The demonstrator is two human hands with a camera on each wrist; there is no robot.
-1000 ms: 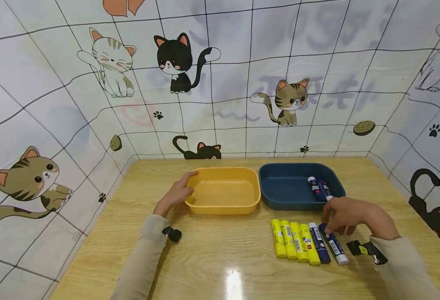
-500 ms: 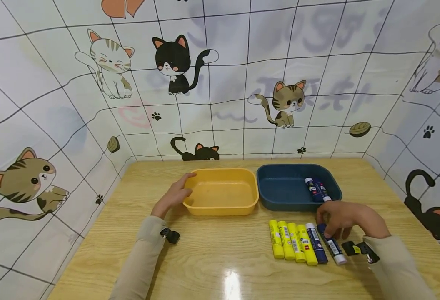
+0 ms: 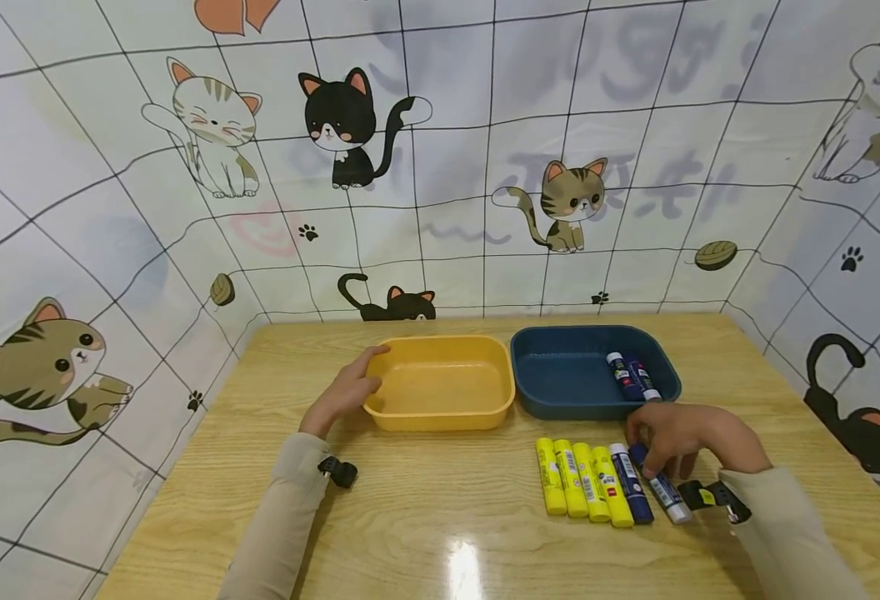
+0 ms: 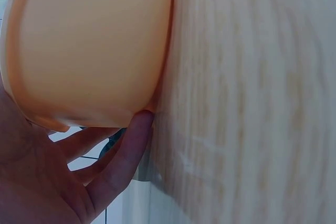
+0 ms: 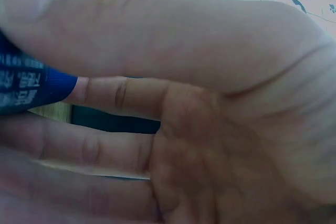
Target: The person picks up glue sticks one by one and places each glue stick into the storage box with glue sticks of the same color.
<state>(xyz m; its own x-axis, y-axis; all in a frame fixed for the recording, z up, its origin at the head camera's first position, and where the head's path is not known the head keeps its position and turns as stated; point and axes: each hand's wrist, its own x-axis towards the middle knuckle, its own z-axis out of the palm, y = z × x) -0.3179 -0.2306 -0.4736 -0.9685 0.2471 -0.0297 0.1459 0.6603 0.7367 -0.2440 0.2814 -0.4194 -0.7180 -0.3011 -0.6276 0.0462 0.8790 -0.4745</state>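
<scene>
My left hand holds the left side of a yellow plastic bin, thumb and index finger at its rim. In the left wrist view other fingers lie against its outer wall, one fingertip low near the table. My right hand pinches a dark blue glue stick by its upper end, the white end pointing toward me. Left of it lie another blue glue stick and a row of several yellow glue sticks. In the right wrist view the thumb partly hides the held glue stick.
A dark blue bin stands right beside the yellow one, with two blue glue sticks in its right part. The wooden table meets a cloth wall with cat drawings behind the bins.
The whole head view has shifted slightly left. The right hand stays on the same blue glue stick, and the left hand keeps its place on the yellow bin.
</scene>
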